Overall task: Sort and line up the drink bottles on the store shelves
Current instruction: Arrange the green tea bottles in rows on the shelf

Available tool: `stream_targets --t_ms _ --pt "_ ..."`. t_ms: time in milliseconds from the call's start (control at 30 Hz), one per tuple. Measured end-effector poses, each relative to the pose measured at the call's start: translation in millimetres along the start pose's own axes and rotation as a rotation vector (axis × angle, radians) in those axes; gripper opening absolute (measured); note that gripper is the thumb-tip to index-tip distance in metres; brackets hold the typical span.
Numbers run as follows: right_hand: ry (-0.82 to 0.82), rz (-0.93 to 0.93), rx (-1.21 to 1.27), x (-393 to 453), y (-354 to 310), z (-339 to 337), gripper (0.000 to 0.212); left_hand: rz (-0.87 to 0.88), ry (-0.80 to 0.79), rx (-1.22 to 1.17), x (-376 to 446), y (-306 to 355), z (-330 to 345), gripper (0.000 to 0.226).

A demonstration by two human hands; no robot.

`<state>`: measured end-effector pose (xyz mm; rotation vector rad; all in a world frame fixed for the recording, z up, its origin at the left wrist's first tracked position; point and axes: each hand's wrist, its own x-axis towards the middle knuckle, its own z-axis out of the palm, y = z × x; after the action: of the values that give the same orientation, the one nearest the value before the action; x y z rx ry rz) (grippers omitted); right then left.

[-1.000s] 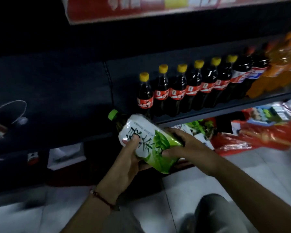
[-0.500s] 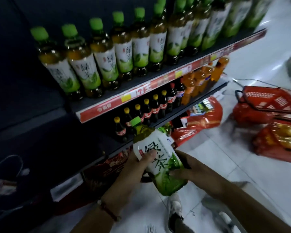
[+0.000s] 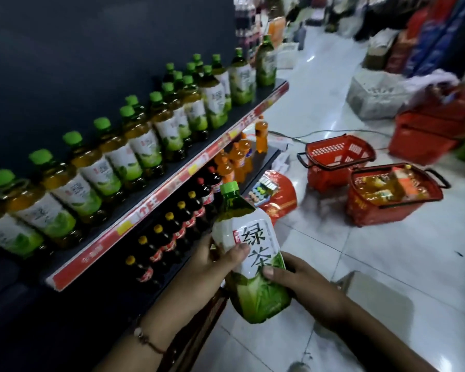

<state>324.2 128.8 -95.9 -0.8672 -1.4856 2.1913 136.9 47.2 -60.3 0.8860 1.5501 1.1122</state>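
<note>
Green tea bottle (image 3: 249,253) sits upright between both hands. We note the left hand (image 3: 210,267) gripping its label, thumb across the front. The right hand (image 3: 301,283) clasps the lower body.

far aisle goods (image 3: 387,28): blurred | leftmost shelf bottle (image 3: 0,226): cut by edge

"绿茶" on held bottle's label (image 3: 254,251)

Upper shelf (image 3: 156,202) lined with green tea bottles (image 3: 145,146), dark bottles (image 3: 172,232) below
</note>
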Motion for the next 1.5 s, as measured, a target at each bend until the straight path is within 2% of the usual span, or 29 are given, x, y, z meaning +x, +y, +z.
stream_targets --t_ms 133,233,300,433,567,833,933,1000,1133,1267,1367,1500 --pt "0.109 -0.035 -0.003 -6 -14 -52 0.044 -0.017 -0.005 0.037 51 22 49 0.047" --pt "0.161 -0.070 -0.030 -5 -36 -96 0.044 -0.045 0.004 0.013 89 36 85 0.022" --pt "0.185 -0.094 -0.059 0 -52 -125 0.036 -0.024 -0.003 0.038 110 50 106 0.006" --pt "0.169 -0.138 -0.110 22 -85 -167 0.032 0.049 0.000 -0.006 146 72 126 0.017" --pt "0.140 -0.150 -0.124 56 -106 -186 0.038 0.088 0.047 -0.053 178 89 122 0.050" --pt "0.097 -0.131 -0.238 178 -162 -225 0.044 0.141 0.162 -0.055 292 117 85 0.067" --pt "0.106 -0.121 -0.240 228 -174 -242 0.048 0.149 0.167 -0.127 346 124 72 0.062" --pt "0.130 -0.108 -0.189 259 -181 -257 0.047 0.129 0.149 -0.145 382 130 68 0.069" --pt "0.192 -0.135 -0.155 311 -202 -290 0.037 0.124 0.069 -0.136 460 149 66 0.067" --pt "0.248 -0.153 -0.178 356 -225 -328 0.043 0.146 0.037 -0.071 523 173 76 0.063" --pt "0.237 -0.195 -0.277 402 -250 -361 0.034 0.184 0.108 -0.010 573 187 75 0.054" --pt "0.132 -0.274 -0.338 484 -280 -405 0.037 0.227 0.314 0.019 643 199 73 0.064"
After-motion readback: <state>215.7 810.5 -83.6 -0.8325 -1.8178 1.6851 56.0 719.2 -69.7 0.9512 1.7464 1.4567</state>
